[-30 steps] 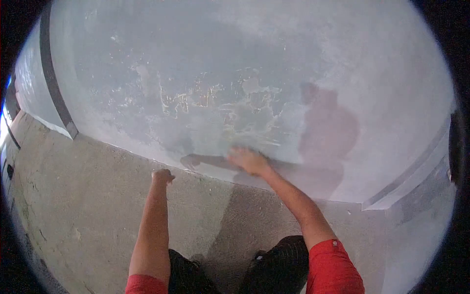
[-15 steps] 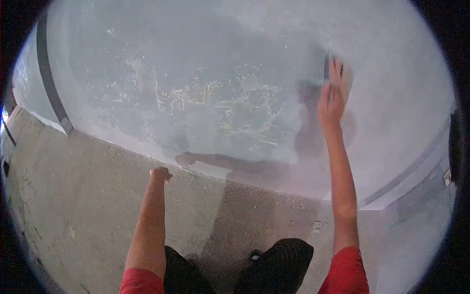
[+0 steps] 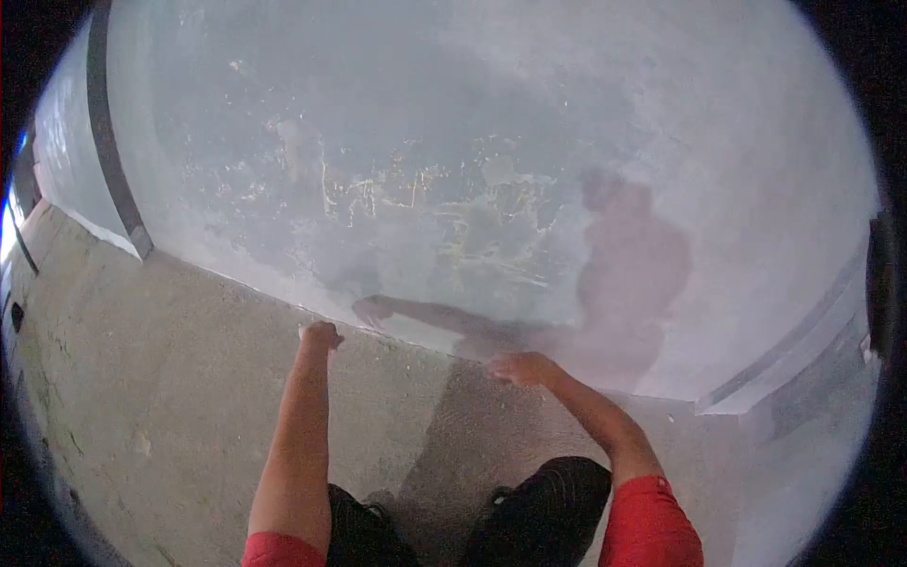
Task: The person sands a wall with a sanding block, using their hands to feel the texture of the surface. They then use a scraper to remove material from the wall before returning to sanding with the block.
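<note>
A pale grey wall (image 3: 425,104) with patchy, flaking paint fills the upper view. My left hand (image 3: 322,335) hangs in front of the wall's foot, its fingers curled closed; whatever they may hold is hidden. To the right, my right hand (image 3: 522,369) is low near the line where wall meets floor, back of the hand up and fingers bent toward the left. I cannot make out anything between those fingers. The worn patch (image 3: 444,213), with yellowish cracks and scrapes, lies above both hands.
Rough concrete floor (image 3: 189,378) runs along the wall's base. A dark vertical strip (image 3: 106,132) marks the wall at left, and a ledge (image 3: 765,369) juts at lower right. My dark trousers (image 3: 543,510) show at the bottom, and my shadow falls on wall and floor.
My right hand has come down from high on the wall at right to the wall's foot, nearer the middle. My left hand stays closed, almost in place; the view has shifted slightly.
</note>
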{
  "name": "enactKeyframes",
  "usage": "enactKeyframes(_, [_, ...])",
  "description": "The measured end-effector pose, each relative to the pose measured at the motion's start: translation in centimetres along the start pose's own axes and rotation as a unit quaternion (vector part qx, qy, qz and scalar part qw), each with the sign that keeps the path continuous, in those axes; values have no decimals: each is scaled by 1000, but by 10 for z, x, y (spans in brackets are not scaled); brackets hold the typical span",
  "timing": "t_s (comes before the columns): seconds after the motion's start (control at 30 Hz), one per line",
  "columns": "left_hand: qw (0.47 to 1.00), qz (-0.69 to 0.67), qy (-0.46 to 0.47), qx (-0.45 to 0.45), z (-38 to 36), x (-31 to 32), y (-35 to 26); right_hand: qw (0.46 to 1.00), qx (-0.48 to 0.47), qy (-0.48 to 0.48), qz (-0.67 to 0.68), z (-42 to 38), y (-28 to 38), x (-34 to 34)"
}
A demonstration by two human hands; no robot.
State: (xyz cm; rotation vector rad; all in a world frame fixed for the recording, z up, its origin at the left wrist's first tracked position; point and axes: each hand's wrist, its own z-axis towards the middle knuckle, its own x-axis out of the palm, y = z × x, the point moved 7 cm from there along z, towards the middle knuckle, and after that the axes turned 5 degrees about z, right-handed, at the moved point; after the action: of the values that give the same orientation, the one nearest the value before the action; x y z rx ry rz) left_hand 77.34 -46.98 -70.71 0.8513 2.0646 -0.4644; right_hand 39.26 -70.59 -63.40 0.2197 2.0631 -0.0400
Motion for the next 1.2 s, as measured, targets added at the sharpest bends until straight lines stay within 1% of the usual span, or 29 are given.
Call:
enactKeyframes(0.03, [1000,-4,6,-15,-1,2,5,992,18,-60,111,-18,4,-30])
enactKeyframes(0.07, [1000,-7,10,-28,-4,2,5,967,37,-120,220,-37,7,-63])
enactKeyframes(0.13, [999,2,16,-32,-24,-3,1,949,54,-200,236,-79,22,-141])
enactKeyframes(0.17, [999,13,23,-41,-32,-4,-1,896,-117,-355,242,-122,67,-218])
enactKeyframes(0.2, [999,16,21,-39,-25,1,-1,866,-187,-449,117,-142,64,-261])
enactKeyframes(0.23, [999,7,5,-33,-12,6,1,840,-119,-523,76,-165,61,-300])
enactKeyframes(0.27, [1000,-3,-9,-26,-3,9,0,777,-114,-619,6,-187,61,-339])
enactKeyframes(0.3, [1000,-2,-8,-23,-4,5,-5,709,-108,-697,-15,-205,59,-376])
enactKeyframes(0.37, [999,5,54,-6,-12,5,-14,595,-31,-795,-119,-212,60,-423])
enactKeyframes(0.43, [999,16,42,3,14,16,-13,542,89,-806,-219,-166,44,-442])
enactKeyframes(0.47, [999,27,30,11,23,20,-12,554,73,-799,-222,-144,58,-434])
enactKeyframes(0.5, [999,28,32,8,11,14,-14,565,58,-792,-224,-121,75,-421])
enactKeyframes(0.57, [1000,12,25,-15,-23,-4,-22,684,-21,-693,-225,-51,88,-368])
enactKeyframes(0.6, [999,13,30,-18,-17,3,-16,756,-76,-634,-144,-27,90,-326])
enactKeyframes(0.63, [1000,4,12,-21,0,8,-9,823,-123,-520,-195,1,89,-279])
enactKeyframes(0.67, [1000,-3,5,-21,2,8,-7,876,-131,-430,-173,22,77,-226])
enactKeyframes(0.7, [1000,-10,-3,-21,-2,6,-7,926,-89,-339,-138,51,44,-153])
enactKeyframes(0.73, [999,-13,14,-35,-14,-2,-7,954,-75,-269,-114,33,53,-126])
enactKeyframes(0.8, [998,-20,31,-48,-38,-12,-6,967,-128,-126,-179,36,13,-28])
enactKeyframes(0.83, [999,-7,30,-41,-52,-20,-6,995,-49,-85,9,17,12,-34])
enactKeyframes(0.87, [999,6,30,-34,-54,-21,-6,979,33,-39,197,-13,20,-44])
enactKeyframes(0.93, [999,7,22,-33,-37,-9,0,945,-127,-206,219,-52,47,-103])
enactKeyframes(1.0, [999,14,16,-31,-20,1,0,914,-146,-341,168,-101,71,-193])
enactKeyframes(1.03, [998,2,34,-44,-13,6,2,876,-179,-442,73,-126,69,-234])
enactKeyframes(1.07, [997,-9,51,-57,-10,7,1,821,-204,-518,127,-147,65,-272])
enactKeyframes(1.1, [997,-5,50,-56,-9,5,-2,775,-125,-618,50,-169,64,-308])
enactKeyframes(1.13, [998,4,41,-43,-12,1,-9,726,-132,-674,-22,-186,64,-342])
enactKeyframes(1.17, [999,12,32,-31,-13,0,-14,682,-98,-721,-74,-194,63,-372])
enactKeyframes(1.2, [999,13,31,-32,5,17,-8,632,-63,-762,-125,-196,63,-395])
